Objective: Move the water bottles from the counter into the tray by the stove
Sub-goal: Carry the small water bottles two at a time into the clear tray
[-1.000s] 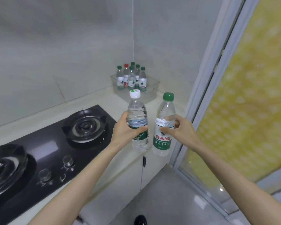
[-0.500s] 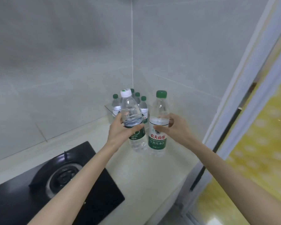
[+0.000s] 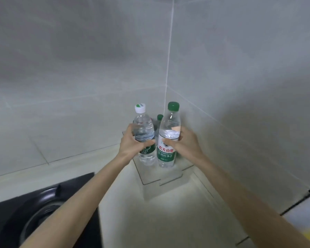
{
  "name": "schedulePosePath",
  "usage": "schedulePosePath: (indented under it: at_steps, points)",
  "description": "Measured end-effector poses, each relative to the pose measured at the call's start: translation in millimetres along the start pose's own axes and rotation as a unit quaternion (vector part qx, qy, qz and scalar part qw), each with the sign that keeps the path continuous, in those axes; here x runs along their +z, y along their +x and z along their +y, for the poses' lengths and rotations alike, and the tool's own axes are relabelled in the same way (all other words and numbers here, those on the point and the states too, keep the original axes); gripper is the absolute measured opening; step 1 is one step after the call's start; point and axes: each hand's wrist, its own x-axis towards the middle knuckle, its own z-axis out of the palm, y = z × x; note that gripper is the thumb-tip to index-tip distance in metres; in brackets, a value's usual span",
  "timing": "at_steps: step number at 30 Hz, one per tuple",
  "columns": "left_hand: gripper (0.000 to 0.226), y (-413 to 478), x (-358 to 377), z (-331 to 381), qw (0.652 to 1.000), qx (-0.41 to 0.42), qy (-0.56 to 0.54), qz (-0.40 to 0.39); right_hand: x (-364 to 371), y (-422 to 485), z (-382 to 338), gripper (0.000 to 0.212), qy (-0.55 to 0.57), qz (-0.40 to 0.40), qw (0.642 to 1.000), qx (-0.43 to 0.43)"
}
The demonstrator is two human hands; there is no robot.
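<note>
Corner worktop (image 3: pixel 168 215) carries a clear tray (image 3: pixel 151 182) holding a stored bottle (image 3: pixel 159 117). Over it, left hand (image 3: pixel 131 146) fingers clasp a white-capped bottle (image 3: pixel 143 129), and right hand (image 3: pixel 187 145) fingers clasp a green-capped bottle (image 3: pixel 169 122).

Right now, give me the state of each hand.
Left hand: grips the white-capped bottle.
Right hand: grips the green-capped bottle.

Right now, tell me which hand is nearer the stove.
Left. The left hand, gripping the white-capped bottle, is up and right of the stove; the right hand, holding the green-capped bottle, is farther right, at the tray.
</note>
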Motion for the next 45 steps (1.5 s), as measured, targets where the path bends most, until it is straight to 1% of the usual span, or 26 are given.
schedulePosePath:
  at_steps: [3, 7, 8, 11, 14, 17, 20, 22, 25, 27, 30, 32, 37, 39, 41, 43, 45]
  points:
    - [0.079, 22, 11, -16, 0.999, -0.03, 0.009, 0.007, 10, 30, 21, 0.046, 0.013, -0.033, 0.999, 0.021]
    - [0.078, 42, 25, -40, 0.998, -0.061, 0.015, -0.01, 33, 60, 60, 0.063, 0.008, -0.062, 0.997, 0.043]
    - [0.077, 47, 28, -47, 0.997, -0.067, 0.026, -0.021, 38, 64, 66, 0.063, -0.001, -0.062, 0.997, 0.045]
    - [0.079, 54, 35, -66, 0.995, -0.081, 0.053, -0.038, 48, 69, 83, 0.054, -0.04, -0.074, 0.996, 0.034]
    - [0.087, 60, 39, -88, 0.99, -0.095, 0.091, -0.043, 58, 77, 104, 0.055, -0.05, -0.091, 0.993, 0.055]
    - [0.096, 68, 41, -102, 0.985, -0.09, 0.125, -0.078, 64, 78, 119, 0.061, -0.071, -0.092, 0.99, 0.079]
    - [0.098, 73, 44, -112, 0.979, -0.089, 0.159, -0.094, 65, 78, 128, 0.067, -0.084, -0.094, 0.989, 0.078]
    - [0.101, 74, 46, -117, 0.974, -0.088, 0.185, -0.097, 65, 79, 133, 0.068, -0.094, -0.104, 0.987, 0.078]
    - [0.111, 73, 48, -119, 0.964, -0.077, 0.228, -0.117, 65, 79, 137, 0.069, -0.114, -0.118, 0.983, 0.082]
    - [0.114, 72, 49, -118, 0.955, -0.072, 0.257, -0.127, 65, 78, 137, 0.07, -0.129, -0.131, 0.98, 0.077]
    - [0.11, 70, 49, -119, 0.947, -0.062, 0.287, -0.13, 65, 77, 137, 0.073, -0.134, -0.135, 0.978, 0.084]
    - [0.106, 68, 48, -119, 0.948, -0.054, 0.285, -0.127, 64, 76, 137, 0.075, -0.126, -0.135, 0.979, 0.091]
    - [0.083, 57, 46, -115, 0.951, -0.016, 0.284, -0.117, 60, 68, 131, 0.072, -0.107, -0.15, 0.98, 0.074]
    - [0.077, 48, 43, -115, 0.954, -0.004, 0.281, -0.105, 58, 65, 124, 0.066, -0.098, -0.14, 0.984, 0.053]
    - [0.076, 38, 39, -116, 0.954, 0.016, 0.285, -0.089, 55, 64, 117, 0.06, -0.084, -0.119, 0.989, 0.028]
    - [0.076, 27, 35, -118, 0.943, 0.044, 0.321, -0.075, 50, 64, 105, 0.05, -0.102, -0.103, 0.989, -0.01]
    - [0.074, 13, 31, -121, 0.925, 0.072, 0.369, -0.055, 45, 62, 93, 0.043, -0.148, -0.106, 0.981, -0.066]
